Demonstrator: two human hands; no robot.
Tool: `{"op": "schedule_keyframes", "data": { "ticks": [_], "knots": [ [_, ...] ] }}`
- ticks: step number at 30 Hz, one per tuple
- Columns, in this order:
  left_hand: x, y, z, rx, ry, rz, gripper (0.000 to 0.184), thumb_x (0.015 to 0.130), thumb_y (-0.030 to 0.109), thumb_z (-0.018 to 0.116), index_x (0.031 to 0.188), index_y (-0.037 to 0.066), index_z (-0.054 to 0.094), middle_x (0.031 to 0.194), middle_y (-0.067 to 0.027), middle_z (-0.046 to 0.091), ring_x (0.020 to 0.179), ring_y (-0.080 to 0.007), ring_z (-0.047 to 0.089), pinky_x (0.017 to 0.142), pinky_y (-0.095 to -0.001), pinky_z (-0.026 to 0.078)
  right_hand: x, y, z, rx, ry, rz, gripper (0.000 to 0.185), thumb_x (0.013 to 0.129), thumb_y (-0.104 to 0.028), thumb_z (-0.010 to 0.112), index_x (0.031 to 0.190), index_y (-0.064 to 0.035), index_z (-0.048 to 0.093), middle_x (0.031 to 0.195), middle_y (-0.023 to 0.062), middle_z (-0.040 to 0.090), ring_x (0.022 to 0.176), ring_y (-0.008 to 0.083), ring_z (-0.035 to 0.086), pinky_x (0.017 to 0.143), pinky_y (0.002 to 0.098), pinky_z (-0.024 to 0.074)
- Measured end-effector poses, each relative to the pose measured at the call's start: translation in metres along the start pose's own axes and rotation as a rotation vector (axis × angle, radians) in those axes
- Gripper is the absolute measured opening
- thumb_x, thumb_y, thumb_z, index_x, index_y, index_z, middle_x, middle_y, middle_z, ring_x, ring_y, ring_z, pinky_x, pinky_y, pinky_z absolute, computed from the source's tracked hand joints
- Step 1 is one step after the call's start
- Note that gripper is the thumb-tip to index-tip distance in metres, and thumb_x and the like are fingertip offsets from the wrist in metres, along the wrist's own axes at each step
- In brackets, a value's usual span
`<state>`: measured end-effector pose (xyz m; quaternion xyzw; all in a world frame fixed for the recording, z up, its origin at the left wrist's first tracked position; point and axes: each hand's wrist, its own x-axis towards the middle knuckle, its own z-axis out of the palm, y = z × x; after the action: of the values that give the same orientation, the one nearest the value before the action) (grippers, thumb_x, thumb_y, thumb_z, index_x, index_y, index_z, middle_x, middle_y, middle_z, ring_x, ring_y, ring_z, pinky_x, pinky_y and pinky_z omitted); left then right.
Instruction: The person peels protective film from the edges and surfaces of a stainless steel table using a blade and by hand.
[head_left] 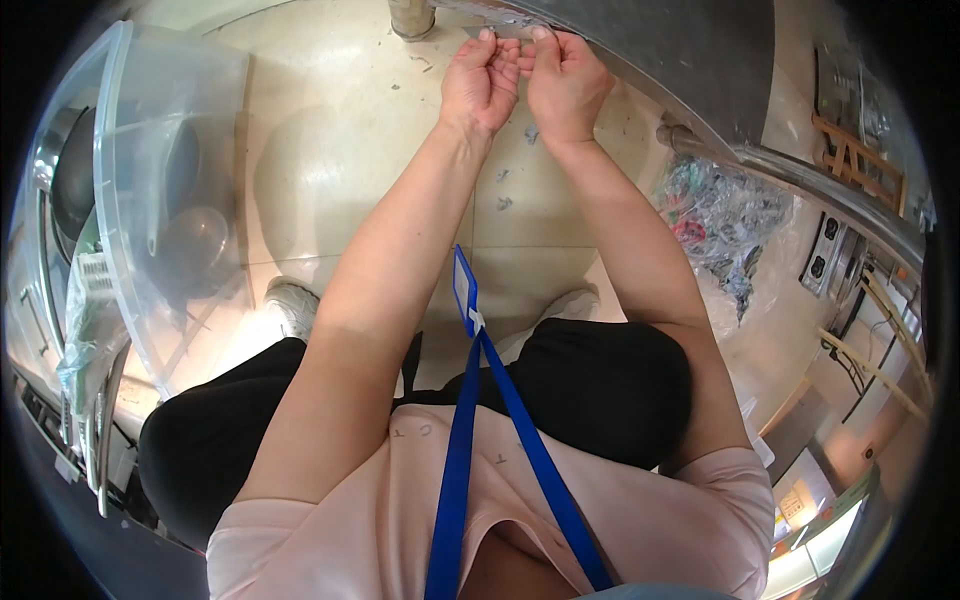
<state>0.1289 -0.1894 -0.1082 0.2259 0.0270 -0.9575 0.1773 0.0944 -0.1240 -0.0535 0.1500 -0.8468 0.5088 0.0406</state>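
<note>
At the top of the head view, both hands are close together by the lower edge of a dark grey panel [660, 50]. My left hand [478, 90] is palm up with its fingers curled and the thumb pressed near a thin greyish edge. Beside it, my right hand [568, 88] is closed in a pinch at the same edge. What the fingertips hold is too small and too covered to name. Small grey scraps of fluff [531, 133] lie on the pale tiled floor [340, 170] beneath the hands.
A clear plastic bin [150, 200] with pans behind it stands at left. On the right lies a clear plastic bag [725, 215] with greyish scraps, below a metal bar [830, 185]. A short metal leg [411, 18] stands at the top. A blue lanyard [460, 440] hangs in front.
</note>
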Motion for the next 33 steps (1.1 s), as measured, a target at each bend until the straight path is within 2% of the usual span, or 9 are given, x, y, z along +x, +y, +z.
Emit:
{"op": "schedule_keyframes", "data": {
  "ticks": [1,7,10,19,22,25,28,31,33],
  "knots": [
    [-0.002,0.000,0.003,0.012,0.019,0.004,0.011,0.086,0.009,0.046,0.077,0.002,0.046,0.073,-0.0107,0.055,0.066,-0.0157,0.057,0.063,-0.0232,0.052,0.000,0.000,0.001,0.002,0.006,0.017,0.018,0.077,-0.017,0.056,0.066,-0.0029,0.059,0.058,0.0098,0.059,0.052,0.0252,0.057,0.055,0.0329,0.0441],
    [-0.002,-0.003,0.001,-0.050,-0.007,-0.025,0.013,0.087,0.010,0.044,0.079,0.001,0.046,0.072,-0.0109,0.057,0.063,-0.0154,0.057,0.062,-0.0231,0.052,0.001,-0.012,-0.002,-0.143,-0.014,-0.086,0.017,0.076,-0.016,0.055,0.064,-0.0036,0.057,0.058,0.0110,0.058,0.053,0.0275,0.056,0.053,0.0349,0.0429],
    [-0.002,-0.002,-0.002,-0.065,-0.037,-0.049,0.012,0.088,0.011,0.044,0.081,0.001,0.046,0.072,-0.0105,0.057,0.064,-0.0152,0.057,0.062,-0.0229,0.052,0.001,-0.010,0.001,-0.082,0.011,-0.098,0.016,0.076,-0.015,0.056,0.063,-0.0037,0.056,0.058,0.0115,0.057,0.053,0.0282,0.055,0.051,0.0357,0.0422],
    [-0.003,-0.008,-0.005,-0.103,0.023,-0.107,0.018,0.089,0.016,0.042,0.080,0.001,0.048,0.072,-0.0084,0.058,0.065,-0.0147,0.057,0.064,-0.0243,0.051,0.003,-0.015,0.002,-0.244,0.038,-0.327,0.015,0.073,-0.014,0.057,0.062,-0.0050,0.054,0.058,0.0106,0.056,0.052,0.0277,0.055,0.048,0.0361,0.0430],
    [-0.001,-0.012,-0.006,-0.122,0.010,-0.162,0.020,0.089,0.017,0.040,0.082,0.000,0.048,0.073,-0.0070,0.057,0.068,-0.0147,0.056,0.068,-0.0253,0.049,0.004,-0.020,0.003,-0.338,0.032,-0.392,0.015,0.073,-0.014,0.057,0.061,-0.0053,0.053,0.057,0.0102,0.056,0.052,0.0273,0.055,0.048,0.0366,0.0433],
    [0.001,-0.015,-0.011,-0.129,-0.021,-0.175,0.027,0.090,0.025,0.037,0.096,0.000,0.049,0.095,-0.0100,0.056,0.092,-0.0208,0.052,0.085,-0.0313,0.042,0.007,-0.016,-0.001,-0.334,-0.049,-0.445,0.014,0.073,-0.015,0.057,0.063,-0.0048,0.054,0.058,0.0100,0.056,0.052,0.0277,0.055,0.049,0.0366,0.0441],
    [-0.011,-0.014,0.001,-0.263,0.070,-0.161,0.019,0.090,0.015,0.038,0.082,0.001,0.047,0.076,-0.0082,0.056,0.071,-0.0164,0.056,0.070,-0.0272,0.049,0.005,-0.018,-0.009,-0.302,-0.096,-0.360,0.016,0.074,-0.017,0.057,0.065,-0.0034,0.056,0.059,0.0107,0.058,0.053,0.0268,0.056,0.051,0.0353,0.0446],
    [-0.016,-0.011,-0.006,-0.173,-0.029,-0.173,0.016,0.089,0.013,0.038,0.081,0.001,0.046,0.077,-0.0093,0.056,0.071,-0.0179,0.056,0.069,-0.0287,0.049,-0.005,-0.002,-0.014,-0.103,-0.163,-0.028,0.019,0.077,-0.018,0.056,0.067,-0.0014,0.056,0.062,0.0120,0.060,0.056,0.0257,0.059,0.054,0.0331,0.0450],
    [-0.005,-0.012,-0.015,-0.103,-0.076,-0.093,0.017,0.090,0.013,0.038,0.085,-0.001,0.046,0.085,-0.0127,0.056,0.076,-0.0221,0.057,0.071,-0.0322,0.049,0.000,0.002,-0.018,-0.106,-0.203,0.007,0.019,0.080,-0.013,0.054,0.069,0.0025,0.057,0.063,0.0091,0.061,0.055,0.0154,0.059,0.053,0.0257,0.0471]
  ]
}}
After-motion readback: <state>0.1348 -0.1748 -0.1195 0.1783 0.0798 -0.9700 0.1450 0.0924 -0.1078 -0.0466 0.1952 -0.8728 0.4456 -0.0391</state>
